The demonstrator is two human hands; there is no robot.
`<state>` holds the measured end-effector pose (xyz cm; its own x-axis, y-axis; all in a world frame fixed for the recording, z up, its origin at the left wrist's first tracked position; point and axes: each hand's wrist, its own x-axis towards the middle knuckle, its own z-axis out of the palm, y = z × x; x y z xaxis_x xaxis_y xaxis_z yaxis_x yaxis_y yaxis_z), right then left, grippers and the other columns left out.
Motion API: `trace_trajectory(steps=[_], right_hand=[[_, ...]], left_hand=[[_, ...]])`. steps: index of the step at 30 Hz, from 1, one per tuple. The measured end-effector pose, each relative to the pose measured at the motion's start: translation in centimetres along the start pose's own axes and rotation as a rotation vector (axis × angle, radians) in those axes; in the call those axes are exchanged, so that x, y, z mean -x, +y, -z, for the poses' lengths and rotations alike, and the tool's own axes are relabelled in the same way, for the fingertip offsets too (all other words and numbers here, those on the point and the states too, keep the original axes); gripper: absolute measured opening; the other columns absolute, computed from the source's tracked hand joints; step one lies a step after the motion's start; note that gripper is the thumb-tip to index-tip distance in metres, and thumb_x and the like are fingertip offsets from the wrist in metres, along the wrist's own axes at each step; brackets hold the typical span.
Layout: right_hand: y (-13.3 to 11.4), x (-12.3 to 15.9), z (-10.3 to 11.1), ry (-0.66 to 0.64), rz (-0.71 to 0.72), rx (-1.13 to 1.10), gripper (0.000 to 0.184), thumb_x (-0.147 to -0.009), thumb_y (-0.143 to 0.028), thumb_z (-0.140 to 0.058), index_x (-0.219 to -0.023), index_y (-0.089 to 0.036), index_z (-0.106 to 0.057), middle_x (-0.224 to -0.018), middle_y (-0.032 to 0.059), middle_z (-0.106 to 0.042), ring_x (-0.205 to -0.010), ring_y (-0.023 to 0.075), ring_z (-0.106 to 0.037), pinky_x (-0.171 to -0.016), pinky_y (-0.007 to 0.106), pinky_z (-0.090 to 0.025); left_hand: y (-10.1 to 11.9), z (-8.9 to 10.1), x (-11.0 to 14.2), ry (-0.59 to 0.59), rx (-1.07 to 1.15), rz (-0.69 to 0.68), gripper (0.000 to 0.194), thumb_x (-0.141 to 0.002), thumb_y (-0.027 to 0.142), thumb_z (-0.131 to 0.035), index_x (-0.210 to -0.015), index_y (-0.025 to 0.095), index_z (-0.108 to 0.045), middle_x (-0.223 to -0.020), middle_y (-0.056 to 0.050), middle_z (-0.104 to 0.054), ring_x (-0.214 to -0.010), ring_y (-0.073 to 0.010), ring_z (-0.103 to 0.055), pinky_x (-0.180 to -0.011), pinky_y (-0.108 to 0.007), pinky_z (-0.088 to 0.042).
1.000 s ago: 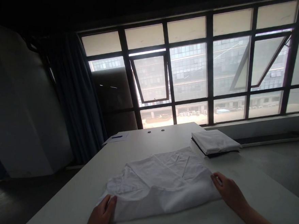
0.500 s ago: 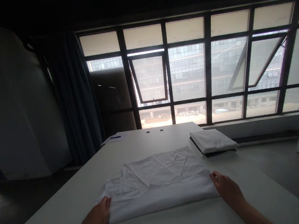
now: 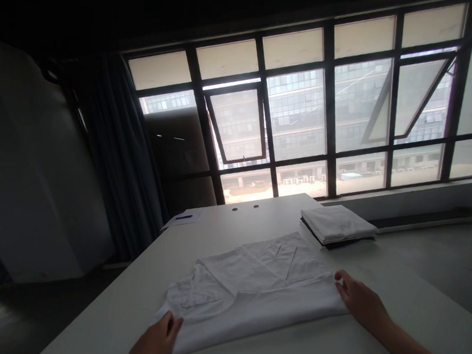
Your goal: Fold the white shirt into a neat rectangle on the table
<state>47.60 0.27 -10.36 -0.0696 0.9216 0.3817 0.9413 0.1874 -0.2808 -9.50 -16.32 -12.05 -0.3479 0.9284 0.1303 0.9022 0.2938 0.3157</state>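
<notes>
A white shirt (image 3: 261, 276) lies partly folded on the white table (image 3: 394, 339), with a smooth folded band along its near side and creased layers behind. At its near left corner rests my left hand (image 3: 154, 338), thumb and forefinger slightly apart, the other fingers mostly hidden. My right hand (image 3: 362, 302) is beside the right end of the near band. Its thumb and forefinger are parted, with no cloth visibly pinched between them.
Beyond the shirt to the right sits a stack of folded white cloth (image 3: 338, 224) with a dark layer beneath. A blue pen (image 3: 183, 217) lies on paper (image 3: 193, 215) at the table's far left edge. Windows and a dark curtain (image 3: 119, 163) stand behind.
The thumb and forefinger of both hands have parted from their pinch on the shirt's near corners. The shirt lies almost as before; the view has shifted slightly.
</notes>
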Motion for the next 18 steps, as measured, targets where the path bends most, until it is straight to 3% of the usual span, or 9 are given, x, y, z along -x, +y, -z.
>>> trace_trajectory(steps=[9, 12, 16, 18], right_hand=[[0.1, -0.2, 0.3, -0.027, 0.015, -0.014, 0.027, -0.101, -0.039, -0.035, -0.103, -0.022, -0.055, -0.093, 0.0063, -0.067, -0.087, 0.0221, -0.066, -0.067, 0.029, -0.035], [0.6, -0.3, 0.1, 0.004, 0.005, -0.096, 0.029, -0.1, -0.043, -0.035, -0.107, -0.023, -0.055, -0.088, 0.0049, -0.066, -0.081, 0.02, -0.066, -0.067, 0.028, -0.036], [0.9, -0.5, -0.1, 0.035, -0.01, -0.175, 0.029, -0.097, -0.043, -0.037, -0.11, -0.023, -0.054, -0.085, 0.0032, -0.065, -0.075, 0.0172, -0.064, -0.066, 0.027, -0.037], [0.8, -0.4, -0.1, 0.031, 0.001, -0.189, 0.03, -0.096, -0.045, -0.039, -0.11, -0.023, -0.054, -0.087, 0.0032, -0.065, -0.076, 0.0174, -0.064, -0.066, 0.027, -0.037]], left_hand=[[-0.6, 0.4, 0.1, -0.053, 0.04, 0.026, 0.035, -0.104, 0.043, -0.03, -0.085, 0.022, -0.051, -0.088, -0.005, -0.071, -0.086, -0.0212, -0.068, -0.076, -0.03, -0.04], [-0.4, 0.9, 0.5, 0.03, 0.022, 0.032, 0.036, -0.104, 0.043, -0.028, -0.089, 0.022, -0.053, -0.09, -0.005, -0.069, -0.086, -0.0216, -0.067, -0.075, -0.032, -0.04], [2.3, 1.5, 0.6, 0.249, -0.058, -0.099, 0.034, -0.102, 0.039, -0.031, -0.095, 0.021, -0.059, -0.099, -0.008, -0.067, -0.096, -0.0232, -0.064, -0.083, -0.033, -0.041], [5.0, 1.7, 0.4, 0.26, -0.018, -0.219, 0.035, -0.102, 0.038, -0.032, -0.093, 0.021, -0.062, -0.098, -0.008, -0.067, -0.095, -0.0229, -0.062, -0.085, -0.033, -0.041]])
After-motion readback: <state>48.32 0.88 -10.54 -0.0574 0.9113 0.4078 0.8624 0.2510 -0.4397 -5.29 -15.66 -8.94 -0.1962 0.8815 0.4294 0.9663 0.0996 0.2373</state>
